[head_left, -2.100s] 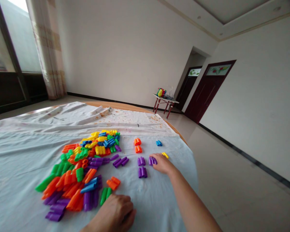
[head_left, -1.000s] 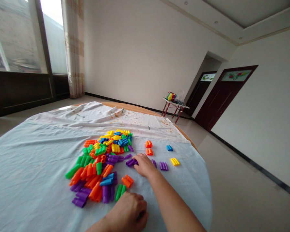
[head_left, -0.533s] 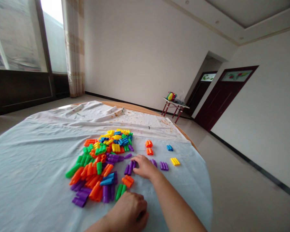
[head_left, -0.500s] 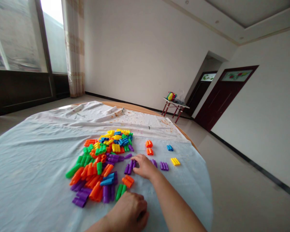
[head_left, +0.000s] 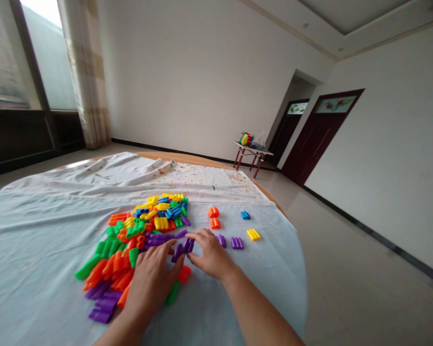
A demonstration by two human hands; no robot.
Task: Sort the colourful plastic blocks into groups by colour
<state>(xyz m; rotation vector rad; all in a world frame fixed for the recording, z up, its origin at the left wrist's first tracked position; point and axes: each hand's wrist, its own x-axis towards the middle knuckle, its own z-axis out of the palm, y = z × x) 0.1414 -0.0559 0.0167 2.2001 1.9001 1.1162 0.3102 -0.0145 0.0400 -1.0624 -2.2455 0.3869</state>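
A purple tube block (head_left: 183, 248) lies slanted on the pale blue sheet (head_left: 32, 240), with my right hand (head_left: 210, 254) pinching its far end between thumb and fingers. My left hand (head_left: 151, 278) reaches in from the lower left, spread fingers just beside the same block. Its palm hangs over the near edge of a large heap of colourful plastic tube blocks (head_left: 137, 235), and it hides part of that heap. To the right stand small sorted groups: orange (head_left: 213, 212), blue (head_left: 245, 215), purple (head_left: 237, 243) and yellow (head_left: 253, 234).
The sheet covers a round wooden table or bed whose rim (head_left: 180, 156) shows at the back, with a stained white cloth (head_left: 195, 178) beyond the blocks. A small red-legged table (head_left: 252, 152) holds colourful items by a dark red door (head_left: 319, 139).
My left hand has come up from the lower edge to the purple block. The block has turned to a slant under my right hand. The view has shifted slightly.
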